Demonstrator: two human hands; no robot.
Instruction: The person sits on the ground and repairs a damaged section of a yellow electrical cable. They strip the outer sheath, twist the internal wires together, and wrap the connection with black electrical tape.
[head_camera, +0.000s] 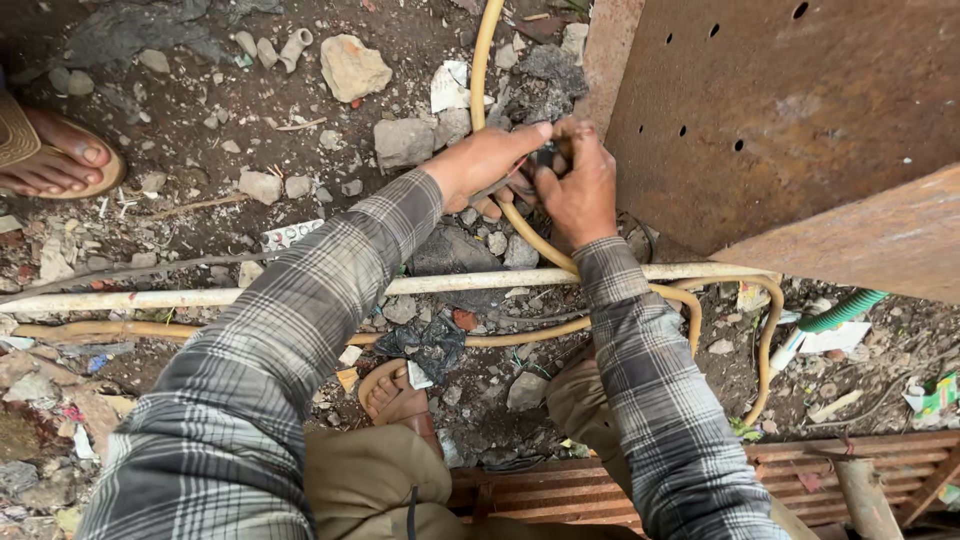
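My left hand (485, 160) and right hand (580, 185) meet over a small dark fitting (545, 157), fingers of both pinched shut around it, right where the yellow hose (484, 60) runs between my palms. The hose comes down from the top, passes under my hands and loops across the ground past a pale pipe (200, 298). Just beside my right hand stands a rusty perforated metal sheet (760, 110). Rubble and stones (353, 68) lie around; another person's sandalled foot (50, 155) sits far left.
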